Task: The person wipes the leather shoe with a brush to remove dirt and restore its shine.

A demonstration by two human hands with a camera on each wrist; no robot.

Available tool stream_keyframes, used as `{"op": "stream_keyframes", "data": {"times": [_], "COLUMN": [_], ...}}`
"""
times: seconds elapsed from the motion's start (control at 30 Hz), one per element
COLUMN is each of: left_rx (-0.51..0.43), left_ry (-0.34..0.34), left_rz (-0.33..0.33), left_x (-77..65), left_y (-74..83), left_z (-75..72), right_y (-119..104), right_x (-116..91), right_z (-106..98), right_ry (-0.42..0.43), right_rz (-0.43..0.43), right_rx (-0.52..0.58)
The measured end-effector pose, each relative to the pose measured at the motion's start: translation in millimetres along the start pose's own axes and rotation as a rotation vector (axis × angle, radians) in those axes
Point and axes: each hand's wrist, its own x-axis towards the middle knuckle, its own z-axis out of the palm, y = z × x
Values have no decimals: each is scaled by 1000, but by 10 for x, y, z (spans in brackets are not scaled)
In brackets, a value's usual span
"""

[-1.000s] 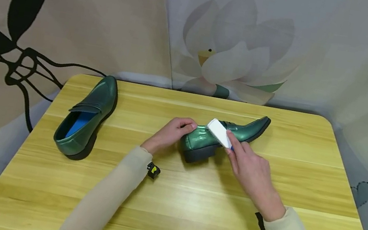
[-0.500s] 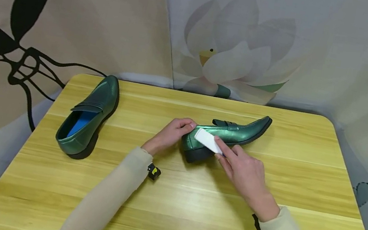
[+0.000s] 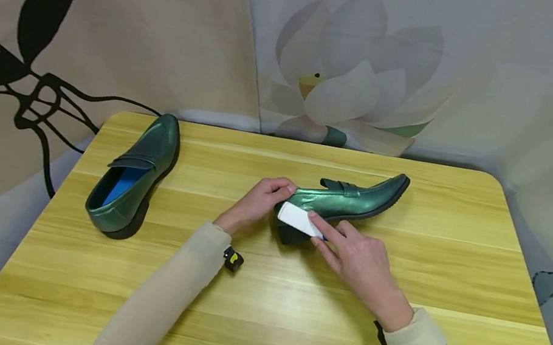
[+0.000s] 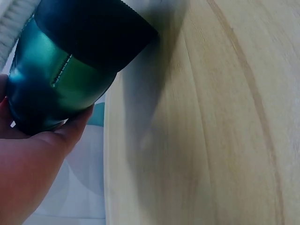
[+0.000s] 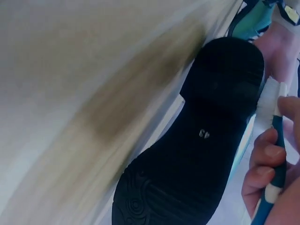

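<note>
A shiny green loafer (image 3: 360,202) is tipped on its side, toe pointing to the back right. My left hand (image 3: 257,203) grips the back of its collar; in the left wrist view the thumb and fingers pinch the rim above the dark heel (image 4: 98,33). In my right hand (image 3: 355,260) is a brush (image 3: 296,219) with a white head and a blue-and-white handle (image 5: 280,164). Its white bristles (image 5: 267,101) lie against the shoe's side by the heel. The right wrist view shows the black sole (image 5: 187,136), marked with a size number.
Another green loafer (image 3: 133,178) with a blue insole stands upright at the table's left side. The wooden table (image 3: 249,328) has rounded back corners. Behind it hangs a pale curtain (image 3: 169,24) with flower and leaf prints.
My right hand has drawn the brush left and down along the shoe's side, from near the middle to the heel. The left hand and the shoe have stayed nearly still.
</note>
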Motion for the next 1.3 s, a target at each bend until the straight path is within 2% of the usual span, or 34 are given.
{"op": "stream_keyframes", "data": {"times": [0.2,0.27,0.33,0.47,0.53,0.6,0.77,0.83,0.9,1.07,1.3], "left_rx": [0,4,9,21,20,17,-4,-5,-3,-4,47], "left_ry": [-9,-12,-14,-20,-22,-21,-25,-25,-23,-20,-16], "left_rz": [4,3,-1,-4,-4,-5,-14,-17,-17,-11,-8], "left_x": [3,2,2,-1,-4,-7,-11,-15,-17,-8,-17], "left_y": [13,11,11,9,12,13,16,16,17,25,30], "left_z": [28,31,32,18,12,8,18,22,23,22,7], "right_y": [105,121,117,66,42,35,66,70,67,57,136], "right_x": [39,43,34,4,-3,0,23,29,23,-21,-79], "right_z": [-83,-94,-87,-35,-19,-25,-98,-113,-111,-75,-133], "right_ry": [-46,-53,-50,-32,-32,-39,-59,-65,-69,-73,-87], "right_rz": [209,237,211,69,28,41,215,247,223,90,135], "right_rx": [2,-1,4,9,7,4,-23,-38,-50,-55,-87]}}
